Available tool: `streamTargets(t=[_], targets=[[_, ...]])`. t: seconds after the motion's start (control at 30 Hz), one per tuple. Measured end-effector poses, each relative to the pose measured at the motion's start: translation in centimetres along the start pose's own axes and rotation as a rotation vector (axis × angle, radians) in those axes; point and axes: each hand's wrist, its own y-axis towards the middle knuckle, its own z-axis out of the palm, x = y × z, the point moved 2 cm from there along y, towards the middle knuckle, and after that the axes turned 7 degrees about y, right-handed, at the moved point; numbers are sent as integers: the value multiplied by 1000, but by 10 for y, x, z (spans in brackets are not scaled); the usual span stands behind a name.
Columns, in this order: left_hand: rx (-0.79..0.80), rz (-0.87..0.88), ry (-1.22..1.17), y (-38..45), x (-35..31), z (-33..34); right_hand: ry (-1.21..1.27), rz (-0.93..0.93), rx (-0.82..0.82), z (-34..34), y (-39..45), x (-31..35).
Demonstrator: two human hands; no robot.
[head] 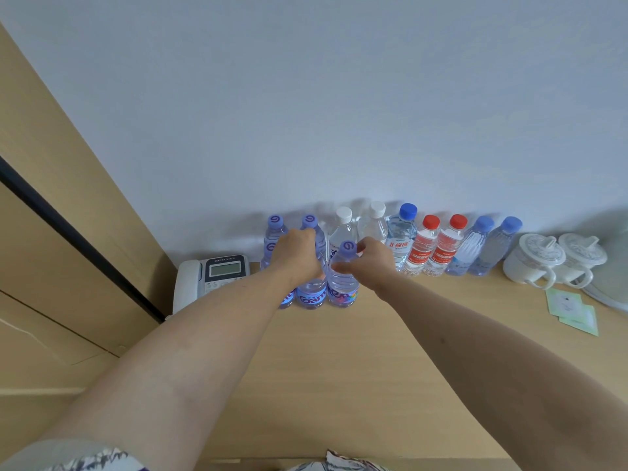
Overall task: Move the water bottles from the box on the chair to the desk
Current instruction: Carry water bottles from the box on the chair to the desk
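Right now both hands sit side by side on the desk (339, 368), the left hand (299, 256) wrapped over one purple-capped bottle (311, 290), the right hand (370, 263) pinching its neighbour (343, 283). Full, smooth, slightly squashy; they are best gripped by the shoulder.

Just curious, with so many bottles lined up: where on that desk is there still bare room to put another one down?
The desk is bare across its near half, in front of the bottles. It is crowded along the wall, from the telephone to the cups.
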Motion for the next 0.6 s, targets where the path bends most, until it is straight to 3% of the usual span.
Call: streamTargets(t=[0.47,0.6], targets=[[29,-18,19,4,-3,-1,14,-60,98,0,-3,-1],[26,-25,31,5,-6,0,-10,-58,50,2,-4,-3]])
